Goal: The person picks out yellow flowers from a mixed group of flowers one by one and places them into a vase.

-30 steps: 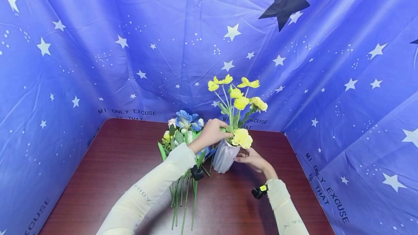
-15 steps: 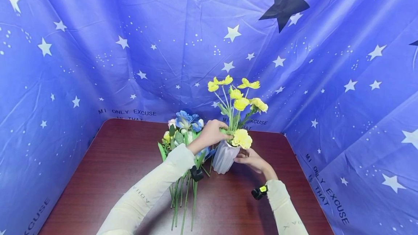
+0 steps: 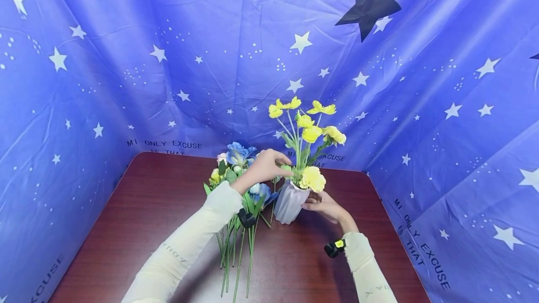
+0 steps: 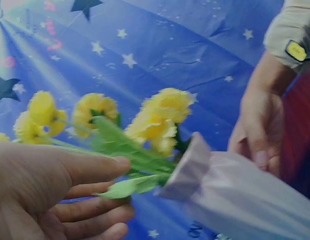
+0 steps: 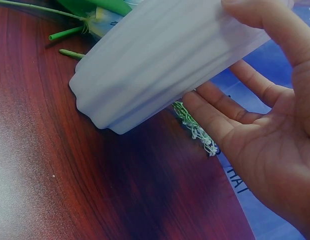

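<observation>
1. The white vase [image 3: 290, 204] stands on the bench [image 3: 143, 205] with yellow flowers [image 3: 312, 134] in it.
2. The right hand [image 3: 327, 206] holds the vase.
3. The left hand [image 3: 267, 165] is loose and wide by green leaves [image 4: 130, 188].
4. Blue flowers [image 3: 237, 154] lie beside the vase.

head: bright, even, stretched at edges, tabletop [image 3: 294, 265] glare between 6 and 7 o'clock | left wrist: dimmer, hazy, soft, light streaks from 10 o'clock across backdrop [image 4: 160, 65] | right wrist: glare at 8 o'clock, dark shadow at 6
</observation>
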Available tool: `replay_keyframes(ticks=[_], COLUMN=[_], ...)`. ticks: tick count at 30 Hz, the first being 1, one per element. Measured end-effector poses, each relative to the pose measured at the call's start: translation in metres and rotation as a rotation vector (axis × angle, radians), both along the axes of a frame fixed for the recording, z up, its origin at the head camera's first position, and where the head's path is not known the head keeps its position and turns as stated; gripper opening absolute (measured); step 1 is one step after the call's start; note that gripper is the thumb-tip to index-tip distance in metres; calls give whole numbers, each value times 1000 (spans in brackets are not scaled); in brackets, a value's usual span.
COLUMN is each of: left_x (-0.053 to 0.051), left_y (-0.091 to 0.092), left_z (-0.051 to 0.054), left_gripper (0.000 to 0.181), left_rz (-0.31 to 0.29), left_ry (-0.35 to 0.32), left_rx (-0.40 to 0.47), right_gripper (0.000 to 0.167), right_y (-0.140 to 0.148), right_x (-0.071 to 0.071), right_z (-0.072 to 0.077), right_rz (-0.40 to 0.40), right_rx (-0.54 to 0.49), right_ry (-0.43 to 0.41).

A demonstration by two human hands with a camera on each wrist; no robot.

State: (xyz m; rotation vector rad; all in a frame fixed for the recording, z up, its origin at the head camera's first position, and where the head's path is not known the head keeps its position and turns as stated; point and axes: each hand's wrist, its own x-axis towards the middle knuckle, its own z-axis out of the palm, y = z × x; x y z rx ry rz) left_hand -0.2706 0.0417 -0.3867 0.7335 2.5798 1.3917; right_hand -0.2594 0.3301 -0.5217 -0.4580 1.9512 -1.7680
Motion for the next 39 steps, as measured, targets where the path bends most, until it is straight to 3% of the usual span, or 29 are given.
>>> replay_keyframes(ticks=[6,15,22,29,35,39], left_x=[-2,-4,-6,-1,2,2], left_y=[-23,-60,-84,-102,-116,-125], left_z=[11,10,-2,-15,-37,-53], left_gripper=[28,28,26,27,21,17], left_rz=[6,94,183,295,422,480], left_ry=[-9,12,16,-5,-25,-77], left_rx=[-8,-46,-82,-121,-153,-188], right_gripper=[71,76,72,71,71,69], right_y=[1,1,2,1,-1,-1], right_x=[1,1,2,2,1,1], right_z=[0,-2,-1,0,1,1], right_rz=[11,10,16,15,11,11], right_rx=[-27,-38,-35,-34,-25,-26], right_ry=[9,20,25,16,1,1])
